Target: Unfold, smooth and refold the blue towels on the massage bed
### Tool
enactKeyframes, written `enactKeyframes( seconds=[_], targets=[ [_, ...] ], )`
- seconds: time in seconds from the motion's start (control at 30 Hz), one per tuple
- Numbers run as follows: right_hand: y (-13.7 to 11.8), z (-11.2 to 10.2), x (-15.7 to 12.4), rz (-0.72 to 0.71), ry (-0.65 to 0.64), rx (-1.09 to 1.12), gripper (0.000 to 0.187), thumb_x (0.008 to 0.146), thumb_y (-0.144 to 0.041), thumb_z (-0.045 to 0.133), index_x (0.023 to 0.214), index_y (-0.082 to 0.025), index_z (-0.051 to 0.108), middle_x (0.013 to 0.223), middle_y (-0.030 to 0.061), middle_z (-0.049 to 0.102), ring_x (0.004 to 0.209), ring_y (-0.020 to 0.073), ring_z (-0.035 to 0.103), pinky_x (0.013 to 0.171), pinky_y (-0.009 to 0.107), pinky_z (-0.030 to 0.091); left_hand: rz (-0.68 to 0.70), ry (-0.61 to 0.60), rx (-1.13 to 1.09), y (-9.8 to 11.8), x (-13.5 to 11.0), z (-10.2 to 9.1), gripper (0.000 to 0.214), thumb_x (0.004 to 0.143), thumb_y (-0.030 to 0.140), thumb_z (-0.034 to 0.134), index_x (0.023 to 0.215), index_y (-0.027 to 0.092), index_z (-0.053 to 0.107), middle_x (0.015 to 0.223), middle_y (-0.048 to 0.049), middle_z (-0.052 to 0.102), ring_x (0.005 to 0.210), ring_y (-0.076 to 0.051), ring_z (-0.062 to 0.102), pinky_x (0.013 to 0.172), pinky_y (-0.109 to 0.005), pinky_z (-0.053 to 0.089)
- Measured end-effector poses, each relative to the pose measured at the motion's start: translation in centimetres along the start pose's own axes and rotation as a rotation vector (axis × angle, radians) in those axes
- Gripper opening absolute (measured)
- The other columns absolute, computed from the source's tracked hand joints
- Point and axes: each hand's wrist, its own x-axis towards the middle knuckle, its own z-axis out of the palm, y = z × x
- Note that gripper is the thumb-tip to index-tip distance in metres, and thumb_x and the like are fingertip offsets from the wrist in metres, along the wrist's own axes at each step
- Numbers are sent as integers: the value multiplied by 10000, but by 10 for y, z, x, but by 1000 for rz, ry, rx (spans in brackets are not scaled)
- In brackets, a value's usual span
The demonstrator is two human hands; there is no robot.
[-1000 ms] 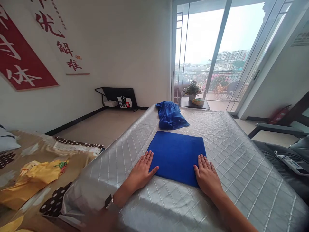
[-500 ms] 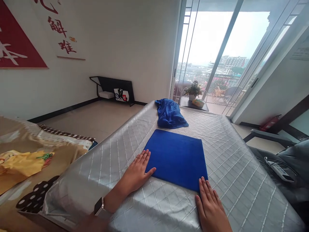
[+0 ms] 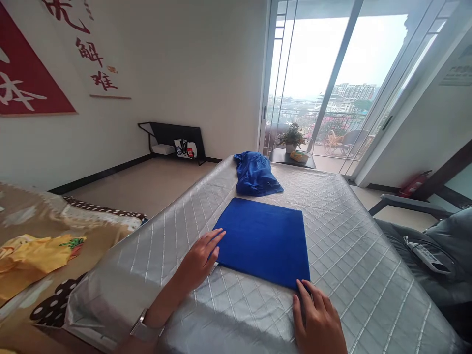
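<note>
A blue cloth (image 3: 261, 241), folded into a flat, nearly square shape, lies on the silver quilted cover (image 3: 354, 255). My left hand (image 3: 199, 258), with a watch on its wrist, is at the cloth's near left edge. Its fingers are slightly bent and apart, the fingertips at the edge. At the near right corner is my right hand (image 3: 319, 314), fingers extended and a little curved, fingertips touching the corner. Neither hand grips anything. Beyond the folded cloth lies a crumpled blue garment (image 3: 256, 174).
A patterned blanket (image 3: 37, 211) with a yellow cloth (image 3: 40, 255) lies at the left. A dark armchair (image 3: 413, 231) holding a power strip (image 3: 427, 255) stands at the right. A small table (image 3: 306, 161) with a potted plant (image 3: 292, 137) is by the glass door.
Both hands have lifted from lying flat to slightly bent fingers. The left hand has shifted a little outward, off the cloth's surface to its edge. The view has moved slightly.
</note>
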Motion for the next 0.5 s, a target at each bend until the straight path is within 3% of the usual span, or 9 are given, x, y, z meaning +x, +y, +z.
enactKeyframes(
  seconds=[0.1, 0.17, 0.27, 0.37, 0.5],
  targets=[
    [-7, -5, 3, 24, 31, 15, 502, 1033, -465, 359, 1294, -194, 691, 1304, 120, 689, 1162, 271, 637, 974, 403, 509, -134, 18, -499, 27, -10, 6, 529, 1023, 529, 371, 1428, 265, 586, 1434, -72, 619, 1365, -290, 523, 1171, -504, 379],
    [-12, -8, 5, 43, 40, 30, 510, 1035, -450, 336, 1279, -189, 699, 1295, 120, 693, 1158, 268, 634, 970, 401, 505, -147, 0, -867, 48, -18, 18, 579, 980, 586, 457, 1420, 239, 598, 1409, -106, 636, 1366, -324, 524, 1176, -518, 370],
    [-16, -12, 7, 61, 35, 51, 512, 1032, -438, 323, 1267, -192, 705, 1293, 119, 694, 1159, 268, 629, 967, 398, 502, -151, -103, -1328, 81, -25, 40, 551, 950, 462, 529, 1440, 214, 574, 1466, -131, 582, 1412, -343, 470, 1210, -557, 311],
    [-18, -15, 8, 69, 30, 56, 520, 1030, -426, 314, 1263, -175, 705, 1288, 124, 694, 1158, 269, 627, 961, 398, 505, -222, -181, -1545, 109, -28, 54, 691, 826, 173, 494, 1512, 251, 477, 1550, -80, 498, 1470, -302, 388, 1239, -574, 249],
    [-21, -20, 10, 72, 19, 54, 512, 1025, -397, 322, 1270, -153, 699, 1290, 133, 691, 1168, 273, 623, 968, 408, 504, -226, -206, -1587, 130, -31, 53, 950, 645, 96, 468, 1569, 291, 369, 1607, -24, 419, 1509, -263, 312, 1250, -556, 241]
  ],
)
